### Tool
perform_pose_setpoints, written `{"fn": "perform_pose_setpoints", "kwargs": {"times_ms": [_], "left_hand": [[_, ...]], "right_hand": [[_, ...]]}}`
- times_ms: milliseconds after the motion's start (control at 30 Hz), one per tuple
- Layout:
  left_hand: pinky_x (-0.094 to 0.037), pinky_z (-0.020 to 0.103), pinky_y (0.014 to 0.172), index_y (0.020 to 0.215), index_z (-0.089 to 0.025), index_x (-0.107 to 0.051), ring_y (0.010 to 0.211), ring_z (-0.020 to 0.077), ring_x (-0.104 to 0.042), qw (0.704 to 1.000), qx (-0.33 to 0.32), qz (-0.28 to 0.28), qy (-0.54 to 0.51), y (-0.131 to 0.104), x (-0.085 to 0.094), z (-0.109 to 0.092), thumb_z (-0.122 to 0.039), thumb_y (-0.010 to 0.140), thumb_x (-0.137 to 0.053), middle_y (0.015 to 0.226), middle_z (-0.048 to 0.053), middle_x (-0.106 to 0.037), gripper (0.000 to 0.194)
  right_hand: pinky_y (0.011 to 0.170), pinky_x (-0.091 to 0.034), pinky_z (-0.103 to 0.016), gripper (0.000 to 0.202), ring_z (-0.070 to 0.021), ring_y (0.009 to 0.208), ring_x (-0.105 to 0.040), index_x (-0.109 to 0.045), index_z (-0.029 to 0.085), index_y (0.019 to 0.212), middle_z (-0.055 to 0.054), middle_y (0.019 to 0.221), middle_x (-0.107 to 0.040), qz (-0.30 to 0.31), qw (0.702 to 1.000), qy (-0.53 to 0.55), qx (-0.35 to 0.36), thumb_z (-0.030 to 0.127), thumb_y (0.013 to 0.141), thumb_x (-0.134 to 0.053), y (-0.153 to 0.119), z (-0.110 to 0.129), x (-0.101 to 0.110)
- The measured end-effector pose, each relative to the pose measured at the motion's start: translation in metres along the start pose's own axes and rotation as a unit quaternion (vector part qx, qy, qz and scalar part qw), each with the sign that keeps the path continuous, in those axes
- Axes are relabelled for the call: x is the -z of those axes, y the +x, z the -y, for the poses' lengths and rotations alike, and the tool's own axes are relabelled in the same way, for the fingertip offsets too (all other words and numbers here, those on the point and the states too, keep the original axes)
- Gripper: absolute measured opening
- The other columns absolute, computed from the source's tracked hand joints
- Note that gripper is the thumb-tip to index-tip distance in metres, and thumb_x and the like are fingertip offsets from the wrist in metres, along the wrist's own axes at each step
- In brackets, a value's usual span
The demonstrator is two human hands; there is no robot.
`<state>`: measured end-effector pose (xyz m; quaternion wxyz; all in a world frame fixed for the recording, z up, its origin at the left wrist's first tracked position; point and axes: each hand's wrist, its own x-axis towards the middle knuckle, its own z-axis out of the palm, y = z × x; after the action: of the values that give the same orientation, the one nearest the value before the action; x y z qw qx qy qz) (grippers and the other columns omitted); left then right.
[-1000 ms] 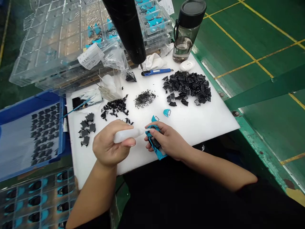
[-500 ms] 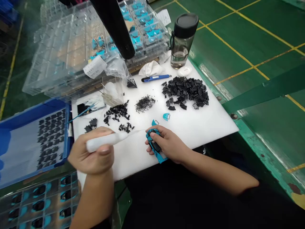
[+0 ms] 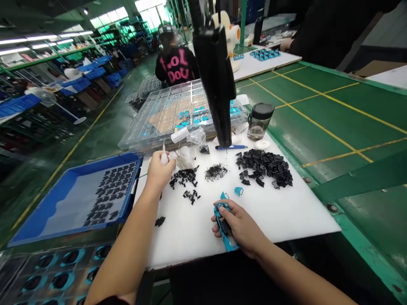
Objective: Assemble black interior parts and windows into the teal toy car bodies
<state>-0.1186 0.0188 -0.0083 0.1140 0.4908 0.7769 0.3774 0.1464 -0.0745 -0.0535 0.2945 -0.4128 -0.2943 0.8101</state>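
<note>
My left hand (image 3: 159, 171) is closed around a white squeeze bottle (image 3: 164, 157) whose thin nozzle points upward. It is at the far left of the white work board, beside a small clear container (image 3: 186, 159). My right hand (image 3: 241, 224) grips a blue and black plastic housing (image 3: 226, 231) above the board's front edge, thumb on top and fingers beneath. Just beyond that housing lie two small blue pieces (image 3: 238, 191) with dark frames. Between my hands are loose black clips (image 3: 184, 177) and a heap of tiny black bits (image 3: 216, 172).
A big pile of black parts (image 3: 267, 167) covers the board's right side. Behind stand a drinking bottle (image 3: 260, 123), a blue utility knife (image 3: 231, 147) and clear compartment trays (image 3: 143, 131). A black tube (image 3: 216, 84) hangs over the middle. At left is a blue bin (image 3: 73, 173); a person (image 3: 174, 59) sits beyond.
The view has tilted up. My left hand has moved away from the housing toward the back left, turning the squeeze bottle nozzle-up. My right hand keeps hold of the housing.
</note>
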Motion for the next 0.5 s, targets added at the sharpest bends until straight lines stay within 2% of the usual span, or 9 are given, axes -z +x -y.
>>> {"fn": "perform_pose_setpoints", "kwargs": {"times_ms": [67,133,233,300,367,433,467,500], "left_hand": [[-0.049,0.035,0.071,0.097,-0.019,-0.066,0.075,0.0217,-0.062,1.000,-0.021,0.003,0.012,0.014,-0.010,-0.006,-0.041,0.077,-0.066,0.082,0.003,-0.067,0.030],[-0.046,0.035,0.073,0.084,-0.019,-0.069,0.078,0.0233,-0.062,0.999,-0.046,0.003,0.016,0.020,-0.012,-0.009,-0.040,0.078,-0.064,0.078,0.004,-0.067,0.022],[-0.045,0.035,0.073,0.077,-0.020,-0.069,0.079,0.0236,-0.062,0.997,-0.073,-0.024,0.008,0.015,0.001,-0.011,-0.039,0.079,-0.063,0.076,0.004,-0.067,0.020],[-0.045,0.034,0.077,0.082,-0.021,-0.070,0.082,0.0230,-0.062,0.995,-0.079,-0.060,0.005,0.005,0.016,-0.011,-0.040,0.081,-0.063,0.079,0.003,-0.068,0.020],[-0.046,0.034,0.079,0.086,-0.021,-0.071,0.083,0.0216,-0.063,0.988,-0.092,-0.126,-0.008,-0.011,0.028,-0.012,-0.042,0.084,-0.063,0.083,0.003,-0.069,0.022],[-0.048,0.032,0.075,0.087,-0.020,-0.071,0.077,0.0186,-0.063,0.973,-0.125,-0.184,-0.066,-0.031,0.033,-0.015,-0.043,0.085,-0.065,0.083,0.003,-0.069,0.023],[-0.048,0.031,0.070,0.086,-0.019,-0.070,0.071,0.0166,-0.062,0.964,-0.146,-0.186,-0.118,-0.041,0.031,-0.018,-0.043,0.085,-0.066,0.081,0.003,-0.069,0.024],[-0.048,0.029,0.065,0.086,-0.019,-0.069,0.065,0.0148,-0.060,0.956,-0.163,-0.164,-0.180,-0.052,0.027,-0.020,-0.043,0.086,-0.067,0.079,0.003,-0.069,0.025]], "right_hand": [[0.064,-0.056,-0.034,0.041,-0.0167,0.066,-0.068,-0.057,0.020,0.110,-0.002,0.084,-0.066,-0.002,1.000,-0.002,0.010,0.052,0.087,-0.066,0.001,-0.004,0.001],[0.063,-0.056,-0.033,0.041,-0.0168,0.065,-0.068,-0.057,0.019,0.110,-0.003,0.083,-0.067,0.003,1.000,0.001,0.021,0.053,0.088,-0.065,0.003,-0.007,0.002],[0.062,-0.056,-0.032,0.042,-0.0164,0.065,-0.068,-0.057,0.019,0.109,-0.003,0.084,-0.067,0.009,1.000,0.001,0.028,0.054,0.088,-0.064,0.004,-0.009,0.003],[0.061,-0.056,-0.032,0.041,-0.0159,0.065,-0.068,-0.057,0.018,0.109,-0.003,0.083,-0.067,0.002,1.000,-0.009,0.026,0.053,0.088,-0.064,0.004,-0.007,0.002],[0.062,-0.057,-0.032,0.039,-0.0156,0.065,-0.068,-0.057,0.018,0.109,-0.003,0.083,-0.067,-0.004,1.000,-0.016,0.022,0.051,0.088,-0.064,0.003,-0.005,0.001],[0.063,-0.057,-0.032,0.036,-0.0151,0.064,-0.068,-0.057,0.019,0.109,-0.002,0.083,-0.067,-0.010,1.000,-0.017,0.015,0.048,0.089,-0.064,0.002,-0.002,-0.001],[0.062,-0.057,-0.031,0.035,-0.0145,0.063,-0.068,-0.057,0.019,0.107,-0.002,0.081,-0.067,-0.018,1.000,-0.015,0.008,0.047,0.089,-0.064,0.001,-0.001,-0.003],[0.062,-0.057,-0.031,0.033,-0.0140,0.062,-0.067,-0.058,0.019,0.106,-0.002,0.080,-0.067,-0.019,1.000,-0.017,0.004,0.046,0.089,-0.065,0.001,-0.001,-0.004]]}}
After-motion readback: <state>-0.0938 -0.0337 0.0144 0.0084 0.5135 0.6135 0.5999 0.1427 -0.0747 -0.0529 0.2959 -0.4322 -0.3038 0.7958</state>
